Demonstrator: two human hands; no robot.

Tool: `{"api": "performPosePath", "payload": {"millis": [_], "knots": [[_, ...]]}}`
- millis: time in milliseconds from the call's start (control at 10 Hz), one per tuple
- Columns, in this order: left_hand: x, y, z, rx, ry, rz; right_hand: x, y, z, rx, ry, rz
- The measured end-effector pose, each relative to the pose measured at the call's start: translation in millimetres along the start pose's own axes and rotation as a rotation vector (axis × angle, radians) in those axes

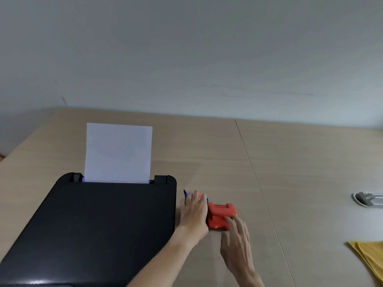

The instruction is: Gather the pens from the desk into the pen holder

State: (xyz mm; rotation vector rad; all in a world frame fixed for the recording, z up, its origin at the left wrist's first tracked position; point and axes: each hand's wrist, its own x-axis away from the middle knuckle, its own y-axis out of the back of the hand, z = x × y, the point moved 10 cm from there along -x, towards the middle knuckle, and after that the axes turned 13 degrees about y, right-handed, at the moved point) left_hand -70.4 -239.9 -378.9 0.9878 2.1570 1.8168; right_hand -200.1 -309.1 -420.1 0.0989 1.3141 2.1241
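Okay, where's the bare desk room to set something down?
Free: the wide stretch between the red holder and the yellow cloth, and behind the printer. Crowded: beside the printer, where the left hand covers pens.

Pens between printer and holder

Black printer, white paper, red holder, yellow cloth — pens seemingly blue.

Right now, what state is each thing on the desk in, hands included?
Pens: on the desk under the left hand, mostly hidden.
Left hand: palm down over the pens; grip unclear.
Right hand: open, fingertips on the red holder.
Red holder: on the desk, no pens visible in it.
Printer: lid closed, paper sheet standing upright.
Yellow cloth: folded.
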Motion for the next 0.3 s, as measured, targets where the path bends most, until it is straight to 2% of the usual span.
{"api": "performPosePath", "payload": {"millis": [100,200,300], "knots": [[26.5,-8.6,-2.4,0.264,-0.028,0.016,43.0,8.6,-15.0,-0.036,-0.072,-0.099],[48.8,-35.3,6.8,0.384,-0.011,0.096,61.0,14.2,-23.2,-0.221,-0.102,-0.252],[47.0,-52.8,16.5,0.466,0.028,0.146,110.2,6.4,-110.5,-0.277,-0.166,-0.152]]}}
